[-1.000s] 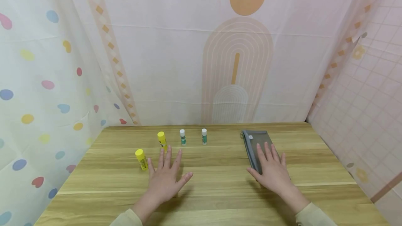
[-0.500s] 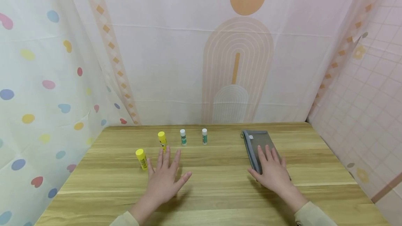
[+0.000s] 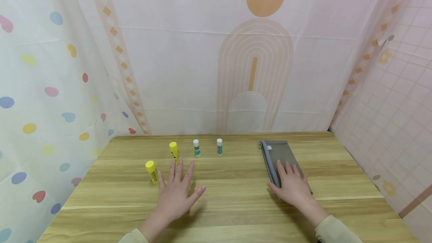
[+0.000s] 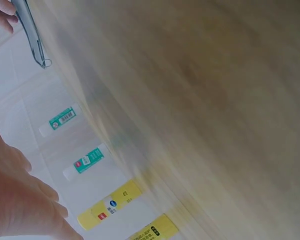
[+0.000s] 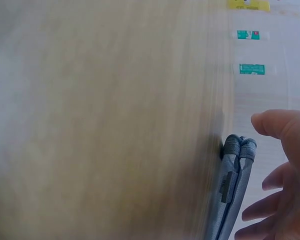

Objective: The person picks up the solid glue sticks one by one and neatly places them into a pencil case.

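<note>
On wooden table [image 3: 236, 201], both hands flat, palms down, fingers straight. Left hand [image 3: 176, 193] spread wide, thumb angled out toward the centre, resting on bare wood and gripping nothing; fingertips just short of two yellow glue sticks, nearer one [image 3: 152, 171] standing just beside the little finger, farther one [image 3: 174, 151] upright right beyond the fingertips. Well apart on the other side, right hand [image 3: 293, 187] likewise open and relaxed, fingers laid on near end of grey zip pouch [image 3: 276, 155], thumb off its left edge on the table; nothing pinched or curled round. Pouch lying flat toward back right of table, long side running away from the person, zip pull at far left corner. Seen from right wrist view: pouch edge [image 5: 232, 192] close beside thumb, double layer of grey fabric. Farther back, between yellow sticks and pouch, two small white-capped green glue sticks [image 3: 196, 147] [image 3: 219, 146], upright, side by side, apart from each other.
</note>
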A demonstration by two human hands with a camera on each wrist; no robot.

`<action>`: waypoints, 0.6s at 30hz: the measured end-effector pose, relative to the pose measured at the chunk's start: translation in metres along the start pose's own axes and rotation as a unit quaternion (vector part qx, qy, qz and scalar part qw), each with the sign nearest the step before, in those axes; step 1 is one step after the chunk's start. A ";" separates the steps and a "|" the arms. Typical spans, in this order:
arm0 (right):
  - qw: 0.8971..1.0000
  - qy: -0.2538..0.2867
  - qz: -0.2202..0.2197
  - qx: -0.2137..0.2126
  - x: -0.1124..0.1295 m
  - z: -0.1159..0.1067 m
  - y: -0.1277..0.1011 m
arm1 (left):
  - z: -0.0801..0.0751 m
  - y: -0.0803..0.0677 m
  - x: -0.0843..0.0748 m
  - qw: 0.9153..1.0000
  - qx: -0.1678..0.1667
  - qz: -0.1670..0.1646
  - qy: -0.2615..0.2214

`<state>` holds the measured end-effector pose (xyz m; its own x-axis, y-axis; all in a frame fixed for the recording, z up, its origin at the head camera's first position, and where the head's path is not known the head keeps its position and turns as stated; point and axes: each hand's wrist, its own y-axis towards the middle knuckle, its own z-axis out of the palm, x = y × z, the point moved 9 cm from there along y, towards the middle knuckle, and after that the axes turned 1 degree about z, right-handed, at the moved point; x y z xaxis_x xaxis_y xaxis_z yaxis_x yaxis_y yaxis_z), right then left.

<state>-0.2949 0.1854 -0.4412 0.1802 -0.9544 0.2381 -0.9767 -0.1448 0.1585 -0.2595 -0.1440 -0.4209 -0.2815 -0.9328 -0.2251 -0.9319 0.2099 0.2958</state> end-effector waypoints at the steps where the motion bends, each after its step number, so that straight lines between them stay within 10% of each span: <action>1: 1.000 0.000 0.002 0.002 0.000 0.001 0.000 | 0.000 0.000 0.000 1.000 -0.001 0.001 0.001; 18: 0.999 0.016 0.037 0.037 -0.004 0.009 0.003 | -0.001 -0.001 0.001 1.000 0.000 0.002 -0.002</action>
<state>-0.2993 0.1863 -0.4507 0.1097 -0.9545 0.2774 -0.9932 -0.0942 0.0686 -0.2586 -0.1457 -0.4210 -0.2854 -0.9312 -0.2269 -0.9307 0.2127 0.2975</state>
